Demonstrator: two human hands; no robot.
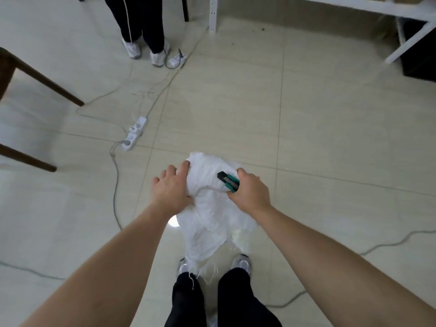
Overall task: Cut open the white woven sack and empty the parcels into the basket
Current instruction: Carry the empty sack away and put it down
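Note:
I hold the white woven sack [212,223] bunched up in front of me, above my feet. My left hand [171,188] grips its upper left part. My right hand [250,192] is closed around a green and black utility knife [228,181], whose tip lies against the top of the sack. The sack's lower edge is frayed, with loose threads hanging near my shoes. No parcels and no basket are in view.
Power strips [135,133] and cables run across the tiled floor at the left and right. Another person's legs [141,27] stand at the back. Dark wooden furniture legs [42,81] are at the left, and a white shelf frame [405,41] at the back right.

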